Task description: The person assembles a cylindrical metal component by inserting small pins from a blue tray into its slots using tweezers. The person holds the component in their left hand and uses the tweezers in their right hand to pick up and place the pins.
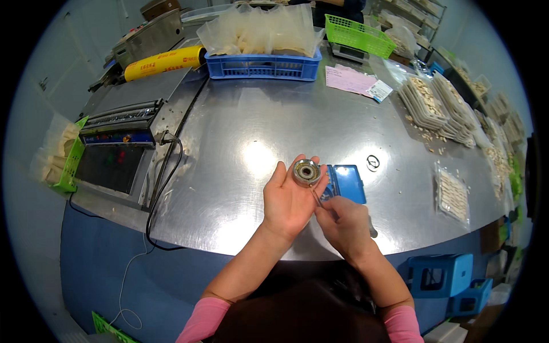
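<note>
My left hand (286, 206) lies palm up above the steel table, with a round metal part like a ball bearing (307, 172) resting on its fingers. The part has a shiny outer ring and a dark hole in its middle. My right hand (346, 223) pinches a thin metal tool (316, 197), whose tip meets the near edge of the bearing; its exact kind is unclear. Behind the hands an open blue case (349, 183) sits on the table, partly hidden. A grey rounded end (373, 228) shows beside my right hand.
Thin dark rings (373, 163) lie right of the case. A wrapping machine (120, 154) with a cable stands left. At the back are a blue crate (263, 70) of plastic bags and a green basket (359, 35). Food trays (423, 103) fill the right; blue stools (439, 274) stand below.
</note>
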The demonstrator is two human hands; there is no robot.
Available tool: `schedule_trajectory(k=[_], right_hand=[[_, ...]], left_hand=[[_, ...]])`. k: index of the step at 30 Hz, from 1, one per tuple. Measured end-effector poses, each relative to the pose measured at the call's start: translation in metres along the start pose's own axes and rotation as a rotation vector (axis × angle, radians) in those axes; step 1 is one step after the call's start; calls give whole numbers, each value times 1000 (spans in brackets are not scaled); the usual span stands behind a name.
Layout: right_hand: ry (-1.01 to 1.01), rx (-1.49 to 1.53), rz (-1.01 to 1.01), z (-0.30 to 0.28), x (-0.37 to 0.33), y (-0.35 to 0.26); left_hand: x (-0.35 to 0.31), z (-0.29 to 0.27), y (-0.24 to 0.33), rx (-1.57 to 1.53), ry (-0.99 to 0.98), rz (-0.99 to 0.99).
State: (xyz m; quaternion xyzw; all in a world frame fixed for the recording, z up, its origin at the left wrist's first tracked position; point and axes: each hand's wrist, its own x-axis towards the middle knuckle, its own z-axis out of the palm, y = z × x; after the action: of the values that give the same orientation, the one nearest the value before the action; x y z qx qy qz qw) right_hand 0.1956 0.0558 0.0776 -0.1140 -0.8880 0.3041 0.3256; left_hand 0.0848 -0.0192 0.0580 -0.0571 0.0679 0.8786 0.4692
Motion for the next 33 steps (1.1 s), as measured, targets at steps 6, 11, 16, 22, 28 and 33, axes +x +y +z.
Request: schedule_trajectory(k=[6, 11, 16, 22, 28, 33], right_hand=[[20, 10, 4, 3, -1, 0], [26, 2, -7, 2, -4, 0], [13, 23, 26, -1, -4, -1], [-9, 9, 90, -10, -4, 1], [-68, -106, 277, -23, 12, 27], [-133, -106, 336, -11, 32, 47]], left_hand=[[0, -2, 0, -15, 1, -12], [0, -3, 0, -19, -4, -10], [1, -4, 0, -24, -9, -2], [1, -14, 5, -45, -39, 7], [-9, -25, 20, -25, 6, 106], [-15, -41, 25, -41, -2, 124]])
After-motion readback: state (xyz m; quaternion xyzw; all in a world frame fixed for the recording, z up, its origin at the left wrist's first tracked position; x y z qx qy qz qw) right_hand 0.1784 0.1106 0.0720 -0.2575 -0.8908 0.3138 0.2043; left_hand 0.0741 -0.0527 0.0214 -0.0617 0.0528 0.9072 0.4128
